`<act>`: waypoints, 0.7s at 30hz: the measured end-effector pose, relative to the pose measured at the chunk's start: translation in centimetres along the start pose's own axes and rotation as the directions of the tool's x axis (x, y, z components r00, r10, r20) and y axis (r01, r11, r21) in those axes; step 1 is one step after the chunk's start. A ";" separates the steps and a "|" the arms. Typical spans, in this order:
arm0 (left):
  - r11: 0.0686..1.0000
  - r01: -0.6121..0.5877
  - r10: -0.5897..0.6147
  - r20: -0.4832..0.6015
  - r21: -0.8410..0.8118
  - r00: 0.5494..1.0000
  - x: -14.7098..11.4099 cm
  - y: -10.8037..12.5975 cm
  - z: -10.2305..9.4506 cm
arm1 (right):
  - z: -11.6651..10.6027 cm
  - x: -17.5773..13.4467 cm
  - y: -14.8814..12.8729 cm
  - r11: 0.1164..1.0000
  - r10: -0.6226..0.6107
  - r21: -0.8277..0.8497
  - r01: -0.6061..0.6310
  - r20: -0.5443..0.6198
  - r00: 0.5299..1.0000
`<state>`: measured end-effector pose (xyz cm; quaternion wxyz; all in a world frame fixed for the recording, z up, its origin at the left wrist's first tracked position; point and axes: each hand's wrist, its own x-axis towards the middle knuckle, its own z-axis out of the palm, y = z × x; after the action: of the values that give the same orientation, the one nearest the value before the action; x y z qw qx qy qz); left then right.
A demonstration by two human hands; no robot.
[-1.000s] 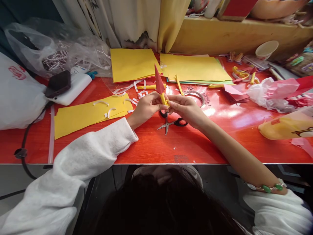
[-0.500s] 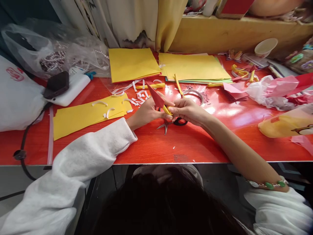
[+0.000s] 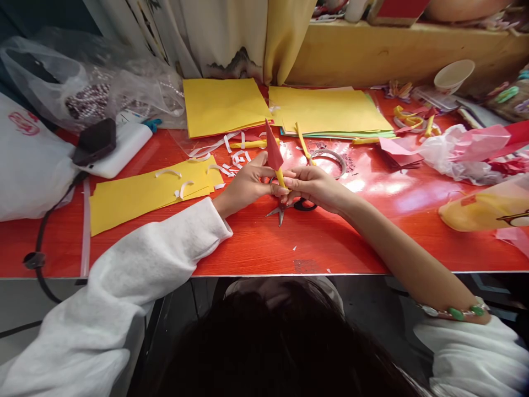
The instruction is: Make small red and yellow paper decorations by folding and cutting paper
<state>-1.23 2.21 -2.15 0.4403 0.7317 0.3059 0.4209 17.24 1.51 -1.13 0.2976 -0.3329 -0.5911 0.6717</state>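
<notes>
Both hands meet over the middle of the red table, pinching a small paper piece: a pointed red paper cone (image 3: pixel 274 151) on a yellow paper stem (image 3: pixel 280 178). My left hand (image 3: pixel 253 182) is closed on the stem from the left, its thumb near the cone's base. From the right, my right hand (image 3: pixel 311 186) pinches the stem's lower end, partly hiding it. Beneath the hands lie scissors (image 3: pixel 280 215), blades spread toward me, one black handle showing. A roll of tape (image 3: pixel 339 164) lies just beyond my right hand, with a thin yellow paper strip (image 3: pixel 303 144) against it.
Yellow paper sheets (image 3: pixel 225 107) and another yellow stack (image 3: pixel 330 110) lie at the back. Cut yellow strips (image 3: pixel 144 196) and curled white scraps (image 3: pixel 237 160) are on the left. A plastic bag of beads (image 3: pixel 93 94), a power bank (image 3: pixel 119 151) and a paper cup (image 3: pixel 454 76) stand around.
The red cone has swung from leaning left to nearly upright as the fingers turned the stem. Both hands stay close together in about the same place.
</notes>
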 end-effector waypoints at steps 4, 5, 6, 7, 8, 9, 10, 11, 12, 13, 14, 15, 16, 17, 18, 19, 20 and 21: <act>0.999 -0.032 0.033 0.029 -0.018 0.999 0.0 -0.1 0.0 | 0.2 0.0 -0.1 1.000 -0.004 0.002 0.004 0.013 1.000; 0.999 -0.035 0.035 0.025 -0.012 0.999 0.0 -0.1 -0.1 | 0.2 0.0 -0.1 1.000 -0.005 0.016 0.004 0.016 1.000; 0.999 -0.032 0.033 0.015 -0.002 0.999 0.1 -0.1 -0.1 | 0.3 -0.1 -0.1 0.999 -0.003 0.035 0.003 0.020 1.000; 1.000 -0.028 0.028 -0.001 0.009 1.000 0.1 -0.1 -0.1 | 0.3 -0.1 -0.1 0.998 0.001 0.058 -0.002 0.025 1.000; 1.000 -0.018 0.018 -0.016 0.012 1.000 0.1 -0.2 -0.1 | 0.3 -0.2 -0.1 0.997 0.010 0.078 -0.012 0.029 1.000; 1.000 -0.001 0.001 -0.024 0.001 1.000 0.2 -0.2 -0.2 | 0.3 -0.2 -0.2 0.995 0.024 0.094 -0.027 0.033 0.999; 1.000 0.020 -0.021 -0.027 -0.020 0.999 0.2 -0.3 -0.2 | 0.3 -0.3 -0.2 0.994 0.041 0.104 -0.044 0.039 0.998; 0.998 0.041 -0.042 -0.026 -0.044 0.999 0.2 -0.3 -0.2 | 0.2 -0.3 -0.2 0.992 0.056 0.109 -0.060 0.047 0.997; 0.996 0.057 -0.059 -0.025 -0.064 0.998 0.2 -0.4 -0.2 | 0.2 -0.3 -0.2 0.991 0.067 0.113 -0.073 0.058 0.996; 0.995 0.065 -0.067 -0.024 -0.078 0.997 0.2 -0.4 -0.1 | 0.2 -0.3 -0.2 0.990 0.072 0.118 -0.080 0.071 0.995; 0.995 0.063 -0.065 -0.023 -0.083 0.998 0.2 -0.5 -0.1 | 0.2 -0.4 -0.2 0.989 0.072 0.123 -0.082 0.084 0.994; 0.995 0.051 -0.053 -0.023 -0.083 0.998 0.2 -0.5 -0.1 | 0.1 -0.4 -0.2 0.988 0.070 0.129 -0.082 0.094 0.993; 0.996 0.037 -0.038 -0.019 -0.079 0.999 0.2 -0.6 -0.1 | 0.2 -0.3 -0.1 0.988 0.070 0.132 -0.083 0.101 0.992; 0.997 0.021 -0.022 -0.011 -0.078 1.000 0.2 -0.6 -0.1 | 0.2 -0.3 -0.1 0.987 0.072 0.133 -0.085 0.101 0.992; 0.996 0.011 -0.011 0.001 -0.084 1.000 0.2 -0.6 -0.1 | 0.3 -0.3 -0.1 0.987 0.076 0.132 -0.088 0.095 0.993; 0.996 0.010 -0.008 0.016 -0.094 1.000 0.2 -0.5 0.0 | 0.3 -0.3 -0.1 0.987 0.080 0.132 -0.091 0.083 0.993; 0.994 0.019 -0.016 0.033 -0.107 0.999 0.1 -0.4 0.0 | 0.4 -0.3 -0.1 0.987 0.084 0.132 -0.092 0.067 0.994; 0.991 0.034 -0.028 0.048 -0.126 0.998 0.1 -0.3 0.0 | 0.5 -0.4 -0.1 0.987 0.084 0.131 -0.090 0.047 0.995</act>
<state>-1.21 2.44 -2.37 0.4993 0.7071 0.2795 0.4155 17.02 0.91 -0.99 0.2773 -0.3238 -0.5358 0.7288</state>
